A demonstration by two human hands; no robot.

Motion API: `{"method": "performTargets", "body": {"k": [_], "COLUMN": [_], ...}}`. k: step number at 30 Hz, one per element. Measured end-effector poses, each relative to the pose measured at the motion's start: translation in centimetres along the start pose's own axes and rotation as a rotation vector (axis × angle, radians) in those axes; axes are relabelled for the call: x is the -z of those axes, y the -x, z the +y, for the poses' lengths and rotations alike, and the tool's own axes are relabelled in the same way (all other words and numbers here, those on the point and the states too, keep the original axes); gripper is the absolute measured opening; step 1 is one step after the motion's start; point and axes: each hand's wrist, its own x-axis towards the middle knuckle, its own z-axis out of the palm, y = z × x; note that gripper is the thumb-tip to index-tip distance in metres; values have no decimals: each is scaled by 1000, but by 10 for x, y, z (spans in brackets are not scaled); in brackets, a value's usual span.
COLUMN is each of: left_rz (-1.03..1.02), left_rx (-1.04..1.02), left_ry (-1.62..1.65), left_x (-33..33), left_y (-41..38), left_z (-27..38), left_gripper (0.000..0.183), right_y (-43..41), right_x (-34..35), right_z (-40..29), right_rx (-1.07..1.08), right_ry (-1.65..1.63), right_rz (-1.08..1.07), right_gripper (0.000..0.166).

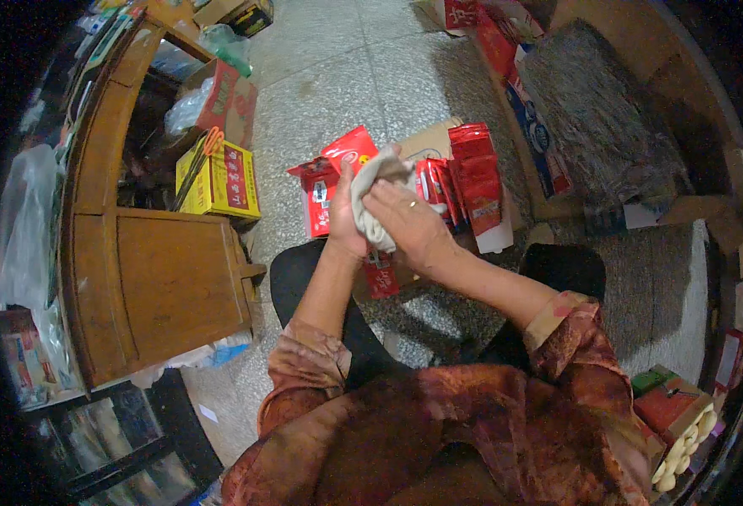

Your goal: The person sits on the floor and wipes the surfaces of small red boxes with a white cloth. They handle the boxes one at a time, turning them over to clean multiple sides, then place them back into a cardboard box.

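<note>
Between my two hands is a pale cloth [371, 196], bunched and partly folded. My left hand [344, 218] holds it from the left side, with the thumb pointing up. My right hand [409, 218], with a ring on one finger, presses flat on the cloth from the right. Just behind the hands, a red packet [351, 147] stands up out of an open red box [317, 199]; whether a finger touches that packet is hidden. More red packets [434, 183] lie in a carton right of the hands, beside a long red flap [477, 171].
At left stand a wooden cabinet [175, 278] and a yellow box [219, 180] with orange-handled scissors [212, 142] on top. Cartons and a grey woven bag [599, 114] are at the right. A box of pale, rounded items [681, 449] sits at lower right.
</note>
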Motion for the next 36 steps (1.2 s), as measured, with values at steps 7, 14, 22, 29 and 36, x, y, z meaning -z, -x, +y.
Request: {"method": "performTargets", "body": {"k": [7,14,22,29,36], "left_rz": [83,-97,-12,3,-23], "left_rx": [-38,60,-302,-258,-207], "left_ry": [-88,90,-22,-75,-127], "left_x": [7,16,19,9,-2], "left_y": [-3,-3,2,-5,-5], "left_z": [-38,16,43,27,5], "left_gripper": [46,66,63,64,64], "right_y": [-17,-1,12,9,16], "right_x": [22,11,15,20,-7], "right_z": [27,4,14,19,24], "right_rx": [-245,35,-720,-896,-880], "right_ry": [-20,-149,-357,-932,-972], "right_rz": [187,-87,-183,-49,-4], "right_gripper": [62,51,24,36,37]}}
